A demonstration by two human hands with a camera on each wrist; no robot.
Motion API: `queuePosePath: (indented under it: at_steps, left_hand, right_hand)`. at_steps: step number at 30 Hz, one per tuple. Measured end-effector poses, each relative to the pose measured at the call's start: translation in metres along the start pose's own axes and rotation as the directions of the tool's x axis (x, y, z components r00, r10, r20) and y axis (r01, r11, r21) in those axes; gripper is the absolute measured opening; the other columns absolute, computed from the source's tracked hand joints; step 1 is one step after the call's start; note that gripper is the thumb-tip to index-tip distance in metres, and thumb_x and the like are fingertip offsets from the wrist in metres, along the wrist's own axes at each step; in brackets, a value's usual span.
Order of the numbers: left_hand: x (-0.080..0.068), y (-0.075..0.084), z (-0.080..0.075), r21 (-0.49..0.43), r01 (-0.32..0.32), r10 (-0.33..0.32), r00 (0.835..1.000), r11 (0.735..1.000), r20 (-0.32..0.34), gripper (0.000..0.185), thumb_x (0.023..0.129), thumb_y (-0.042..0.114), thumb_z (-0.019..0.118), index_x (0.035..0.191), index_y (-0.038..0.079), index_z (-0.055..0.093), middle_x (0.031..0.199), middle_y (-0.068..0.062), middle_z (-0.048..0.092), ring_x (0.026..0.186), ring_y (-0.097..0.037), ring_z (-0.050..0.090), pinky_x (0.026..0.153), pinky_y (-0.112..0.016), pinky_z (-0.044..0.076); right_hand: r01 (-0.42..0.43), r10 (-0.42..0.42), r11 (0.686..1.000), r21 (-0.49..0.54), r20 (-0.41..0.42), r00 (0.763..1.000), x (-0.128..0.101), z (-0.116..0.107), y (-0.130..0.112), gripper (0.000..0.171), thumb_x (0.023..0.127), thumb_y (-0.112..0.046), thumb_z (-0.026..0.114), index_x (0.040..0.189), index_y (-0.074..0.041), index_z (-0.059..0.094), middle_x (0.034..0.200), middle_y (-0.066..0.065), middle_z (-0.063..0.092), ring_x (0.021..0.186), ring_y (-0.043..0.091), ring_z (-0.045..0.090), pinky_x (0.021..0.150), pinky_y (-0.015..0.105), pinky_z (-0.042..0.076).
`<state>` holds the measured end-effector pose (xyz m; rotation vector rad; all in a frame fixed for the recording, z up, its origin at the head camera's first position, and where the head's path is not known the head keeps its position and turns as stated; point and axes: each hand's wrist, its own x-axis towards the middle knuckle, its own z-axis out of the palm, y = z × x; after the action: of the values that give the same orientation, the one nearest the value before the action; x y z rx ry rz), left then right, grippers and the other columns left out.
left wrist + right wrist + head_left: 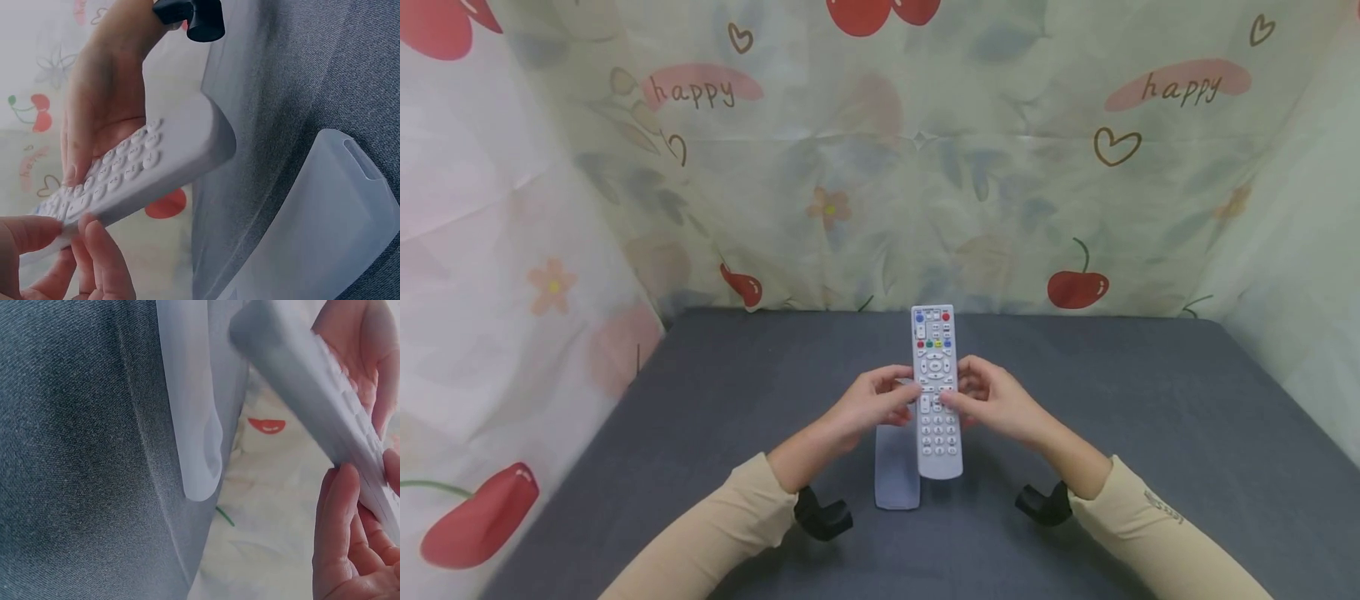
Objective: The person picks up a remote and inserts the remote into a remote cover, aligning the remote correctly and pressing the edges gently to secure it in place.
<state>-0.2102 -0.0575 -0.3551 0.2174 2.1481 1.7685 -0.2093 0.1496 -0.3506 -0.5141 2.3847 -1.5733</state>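
A white remote control (936,392) with rows of buttons is held upright above the table, its button face toward the head camera. My left hand (880,400) pinches its left edge, thumb on the front. On the opposite edge my right hand (1000,400) grips it, with the thumb over the buttons and the other fingers behind. In the left wrist view the remote (169,147) shows its lower end and number keys. A translucent pale remote sleeve (897,479) lies on the table just below and left of it, its upper part hidden behind the remote and left hand.
The table (760,358) has a dark grey cloth cover. A patterned curtain (925,208) with cherries and hearts hangs behind it and along the sides. Black wrist mounts (823,514) sit beneath both forearms.
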Motion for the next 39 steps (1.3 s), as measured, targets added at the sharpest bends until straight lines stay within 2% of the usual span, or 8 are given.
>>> queuePosePath:
  at_steps: [5,9,12,17,22,26,33,39]
  left_hand:
    - [0.0005,0.0015,0.0005,-0.051,0.01,-0.01,1.0,0.999,0.013,0.039,0.098,0.03,0.048,0.128,0.006,0.053,0.088,-0.004,0.059,0.067,-0.007,0.062,0.071,-0.029,0.056]
    - [0.0004,0.0019,-0.0001,-0.069,0.039,-0.034,0.997,0.997,0.065,0.045,0.099,0.037,0.042,0.126,0.004,0.054,0.081,0.0,0.057,0.069,-0.009,0.066,0.077,-0.036,0.057]
    - [0.0,0.0021,-0.0009,-0.074,0.057,-0.049,0.993,0.996,0.108,0.05,0.099,0.042,0.039,0.131,0.006,0.05,0.081,-0.002,0.062,0.074,-0.012,0.069,0.08,-0.039,0.056]
    - [-0.0012,0.005,-0.001,-0.133,0.075,-0.061,0.993,0.988,0.104,0.053,0.099,0.044,0.038,0.136,0.006,0.045,0.086,-0.008,0.069,0.076,-0.014,0.07,0.082,-0.042,0.055]
    - [-0.0021,0.0066,-0.0033,-0.185,0.05,-0.028,0.992,0.981,0.121,0.047,0.098,0.038,0.044,0.133,0.006,0.048,0.096,-0.008,0.069,0.077,-0.012,0.069,0.085,-0.041,0.054]
    - [-0.0019,0.0069,-0.0047,-0.188,0.037,-0.015,0.993,0.981,0.118,0.044,0.096,0.032,0.051,0.134,0.01,0.048,0.115,-0.015,0.063,0.082,-0.013,0.068,0.086,-0.039,0.054]
    - [-0.002,0.0073,-0.0052,-0.191,0.003,0.013,0.996,0.982,0.086,0.042,0.096,0.022,0.052,0.136,0.011,0.046,0.125,-0.02,0.058,0.088,-0.013,0.067,0.086,-0.036,0.054]
    - [-0.003,0.0076,-0.0052,-0.187,-0.039,0.055,0.995,0.982,0.081,0.044,0.094,0.018,0.056,0.136,0.014,0.045,0.127,-0.021,0.058,0.092,-0.014,0.067,0.086,-0.036,0.054]
  right_hand:
    - [0.05,-0.054,0.997,-0.054,-0.069,0.996,-0.0005,0.0011,-0.0008,0.038,0.089,-0.02,0.064,0.117,-0.001,0.049,0.104,0.019,0.061,0.08,0.019,0.062,0.068,0.042,0.056]
    - [0.113,-0.135,0.982,-0.151,-0.146,0.98,-0.0001,0.0016,-0.0004,0.036,0.088,-0.02,0.066,0.116,-0.004,0.052,0.105,0.017,0.062,0.083,0.021,0.061,0.066,0.035,0.055]
    - [0.147,-0.183,0.97,-0.196,-0.186,0.965,-0.0001,0.0022,-0.0001,0.035,0.087,-0.02,0.067,0.116,-0.007,0.054,0.106,0.016,0.063,0.087,0.023,0.063,0.071,0.036,0.056]
    - [0.213,-0.251,0.956,-0.201,-0.187,0.95,-0.0023,0.0031,-0.0002,0.032,0.084,-0.01,0.068,0.114,-0.007,0.055,0.107,0.016,0.064,0.092,0.026,0.064,0.077,0.036,0.056]
    - [0.304,-0.335,0.934,-0.189,-0.162,0.928,-0.0037,0.0029,0.0017,0.03,0.081,0.0,0.068,0.109,-0.004,0.057,0.106,0.013,0.062,0.095,0.009,0.061,0.083,0.034,0.055]
    - [0.358,-0.384,0.917,-0.175,-0.152,0.911,-0.0036,0.004,0.0036,0.03,0.08,0.005,0.067,0.108,-0.002,0.059,0.108,0.013,0.061,0.098,-0.002,0.056,0.088,0.037,0.053]
    - [0.306,-0.356,0.922,-0.239,-0.207,0.911,-0.0033,0.0072,0.0036,0.033,0.078,0.005,0.07,0.109,-0.003,0.061,0.109,0.014,0.054,0.097,0.024,0.056,0.083,0.04,0.055]
    - [0.242,-0.283,0.946,-0.214,-0.191,0.94,-0.0041,0.006,0.0045,0.039,0.082,0.001,0.067,0.12,-0.004,0.058,0.111,0.017,0.051,0.091,0.027,0.06,0.078,0.036,0.056]
